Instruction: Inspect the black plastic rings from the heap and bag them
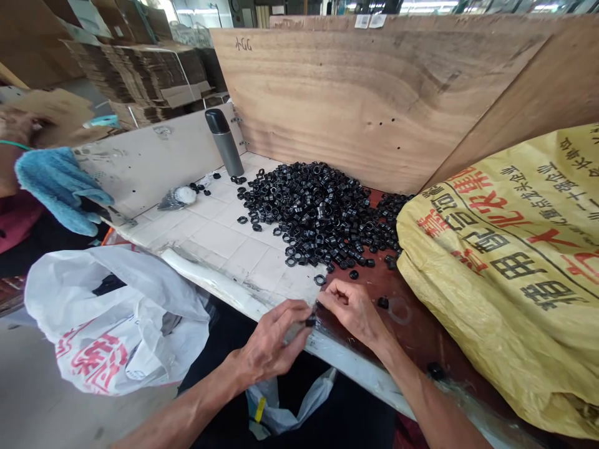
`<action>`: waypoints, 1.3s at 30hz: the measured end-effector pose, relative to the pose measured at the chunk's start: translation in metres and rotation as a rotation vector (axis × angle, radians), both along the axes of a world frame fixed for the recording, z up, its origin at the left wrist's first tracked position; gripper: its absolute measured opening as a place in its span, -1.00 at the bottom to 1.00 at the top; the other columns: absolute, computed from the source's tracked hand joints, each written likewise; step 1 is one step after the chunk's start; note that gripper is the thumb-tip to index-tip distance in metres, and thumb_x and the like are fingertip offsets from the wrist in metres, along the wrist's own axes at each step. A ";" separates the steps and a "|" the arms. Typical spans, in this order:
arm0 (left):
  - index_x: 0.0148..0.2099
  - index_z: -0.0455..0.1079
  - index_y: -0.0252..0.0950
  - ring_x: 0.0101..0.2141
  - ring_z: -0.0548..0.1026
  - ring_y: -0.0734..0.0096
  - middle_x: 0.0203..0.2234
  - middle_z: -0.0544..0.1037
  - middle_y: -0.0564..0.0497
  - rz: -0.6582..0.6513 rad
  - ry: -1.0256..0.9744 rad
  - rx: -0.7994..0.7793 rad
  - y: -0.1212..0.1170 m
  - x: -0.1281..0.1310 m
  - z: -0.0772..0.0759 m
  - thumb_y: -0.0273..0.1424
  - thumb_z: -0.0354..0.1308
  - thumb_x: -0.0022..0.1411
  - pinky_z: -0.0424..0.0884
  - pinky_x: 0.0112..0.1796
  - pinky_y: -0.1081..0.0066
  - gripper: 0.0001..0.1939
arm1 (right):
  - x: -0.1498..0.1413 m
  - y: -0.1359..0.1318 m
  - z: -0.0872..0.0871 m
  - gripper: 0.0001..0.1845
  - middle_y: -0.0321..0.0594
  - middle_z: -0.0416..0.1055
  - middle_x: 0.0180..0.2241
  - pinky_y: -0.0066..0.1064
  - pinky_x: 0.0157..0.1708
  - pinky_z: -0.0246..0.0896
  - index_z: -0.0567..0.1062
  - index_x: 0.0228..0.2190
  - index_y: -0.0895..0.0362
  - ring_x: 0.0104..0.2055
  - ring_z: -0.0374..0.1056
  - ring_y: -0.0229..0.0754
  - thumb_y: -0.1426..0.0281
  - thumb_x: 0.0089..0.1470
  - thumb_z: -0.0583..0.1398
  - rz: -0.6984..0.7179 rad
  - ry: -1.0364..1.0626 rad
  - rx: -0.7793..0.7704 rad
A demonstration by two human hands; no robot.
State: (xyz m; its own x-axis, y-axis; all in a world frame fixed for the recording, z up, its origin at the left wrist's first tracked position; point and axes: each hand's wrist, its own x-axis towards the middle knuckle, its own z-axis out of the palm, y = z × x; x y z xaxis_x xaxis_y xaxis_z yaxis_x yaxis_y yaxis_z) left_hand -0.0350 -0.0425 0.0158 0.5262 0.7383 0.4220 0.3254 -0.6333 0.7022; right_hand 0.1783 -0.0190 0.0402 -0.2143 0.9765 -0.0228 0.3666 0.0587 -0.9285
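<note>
My left hand [276,340] is at the table's front edge, its thumb and fingers closed on a small black plastic ring [310,322]. Close beside it, my right hand [352,310] has its fingertips pinched together; whatever they hold, if anything, is too small to make out. Just beyond both hands lies a loose black ring [319,280]. A big pile of black plastic rings [318,206] covers the middle of the table, and a few single pieces lie around it. One black cap-like piece [383,302] rests right of my right hand.
A yellow woven sack [505,262] fills the right side. Plywood boards [355,100] wall off the back. A grey bottle [225,143] and a small bag with white contents [180,197] stand left. A white plastic bag [116,318] hangs below; a person's hand [19,128] shows far left.
</note>
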 end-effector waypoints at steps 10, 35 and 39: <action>-0.11 0.38 -0.27 -0.40 0.49 0.38 -0.32 0.48 -0.02 0.232 0.099 -0.152 0.023 0.020 0.020 -0.41 0.10 0.32 0.44 -0.29 0.36 -0.89 | 0.006 0.005 -0.021 -0.88 -0.28 0.38 -0.41 -0.41 -0.38 0.19 0.42 -0.38 0.10 -0.41 0.31 -0.21 0.55 0.03 0.20 0.097 -0.411 0.326; -0.09 0.50 -0.31 -0.30 0.49 0.44 -0.31 0.57 0.02 0.111 -0.732 -0.929 0.056 0.047 0.001 -0.35 0.37 0.11 0.40 -0.19 0.43 -0.69 | 0.013 0.013 -0.018 -0.83 -0.19 0.51 -0.22 -0.37 -0.24 0.42 0.52 -0.19 0.07 -0.26 0.46 -0.17 0.35 0.14 0.26 -0.143 0.099 0.140; -0.10 0.45 -0.32 -0.36 0.51 0.43 -0.42 0.56 0.05 0.079 -0.741 -1.006 0.054 0.048 0.002 -0.34 0.39 0.09 0.42 -0.23 0.40 -0.66 | 0.013 0.013 -0.015 -0.86 -0.16 0.49 -0.16 -0.36 -0.24 0.41 0.55 -0.20 0.06 -0.22 0.45 -0.15 0.37 0.17 0.24 -0.144 0.035 0.237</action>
